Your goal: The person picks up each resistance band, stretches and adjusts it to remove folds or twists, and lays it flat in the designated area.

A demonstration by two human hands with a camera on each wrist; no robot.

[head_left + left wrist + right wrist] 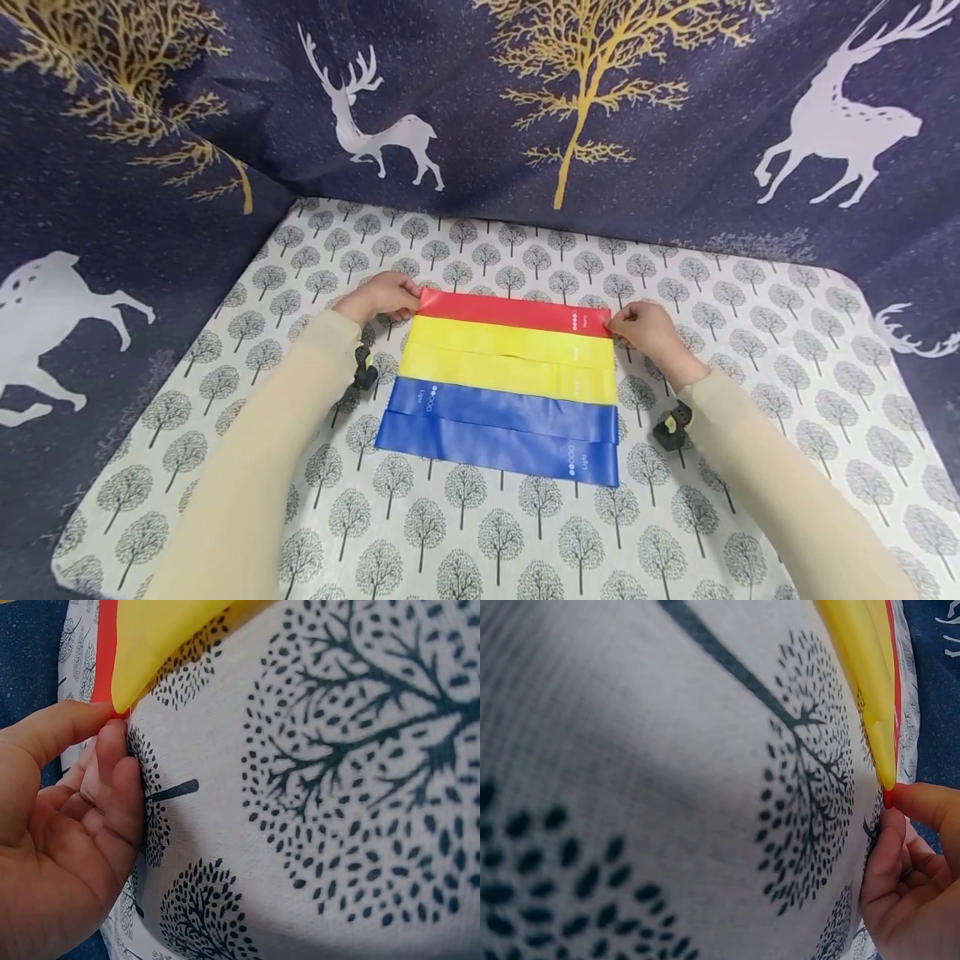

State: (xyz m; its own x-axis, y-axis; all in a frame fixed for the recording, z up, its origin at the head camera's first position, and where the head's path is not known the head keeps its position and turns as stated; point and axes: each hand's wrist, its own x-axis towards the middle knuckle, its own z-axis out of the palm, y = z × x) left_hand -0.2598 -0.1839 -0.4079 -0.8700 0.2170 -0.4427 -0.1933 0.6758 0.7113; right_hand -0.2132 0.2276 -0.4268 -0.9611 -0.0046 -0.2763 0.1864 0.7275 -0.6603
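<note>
A red resistance band point(510, 312) marked Heavy lies flat across the far end of a row of bands. My left hand point(388, 295) pinches its left end between thumb and fingers, and my right hand point(647, 325) pinches its right end. Just nearer lie two yellow bands point(480, 367), overlapping each other and the red one. Two blue bands point(495, 440) marked Light overlap at the near end. In the left wrist view, a red corner shows at the thumb tip of the left hand point(75, 780); the right wrist view shows the same at the right hand point(919, 855).
The bands lie on a table with a white tree-print cloth point(465, 533). A dark blue curtain point(465, 100) with deer and golden trees hangs behind the table and along its left side. Small black devices point(672, 425) sit at both wrists.
</note>
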